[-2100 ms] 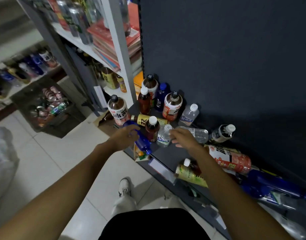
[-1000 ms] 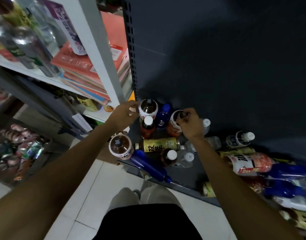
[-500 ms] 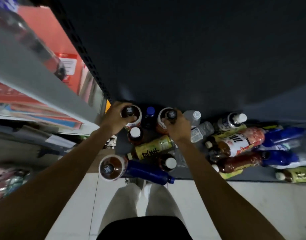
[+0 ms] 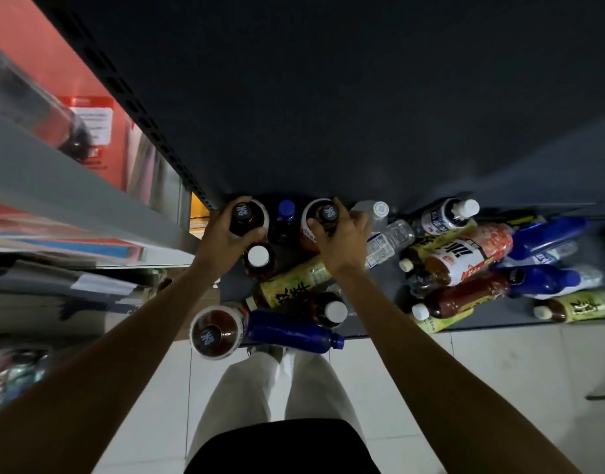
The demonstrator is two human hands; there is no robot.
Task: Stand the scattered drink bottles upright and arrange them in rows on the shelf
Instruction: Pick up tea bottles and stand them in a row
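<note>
The dark low shelf (image 4: 369,323) carries a crowd of drink bottles, with pale floor tiles (image 4: 499,378) in front of it. At its back left stand two large tea bottles (image 4: 256,213), a blue-capped bottle (image 4: 286,213) between them, and white-capped bottles (image 4: 258,258) just in front; a third large tea bottle (image 4: 215,331) stands at the front edge beside a lying blue bottle (image 4: 290,331) and a lying yellow-labelled bottle (image 4: 294,285). To the right, clear, red-labelled and blue bottles (image 4: 465,258) lie jumbled, touching one another.

Two upright tea bottles (image 4: 251,218) at shelf (image 4: 372,323) back – gripped, others (image 4: 465,258) toppled
</note>
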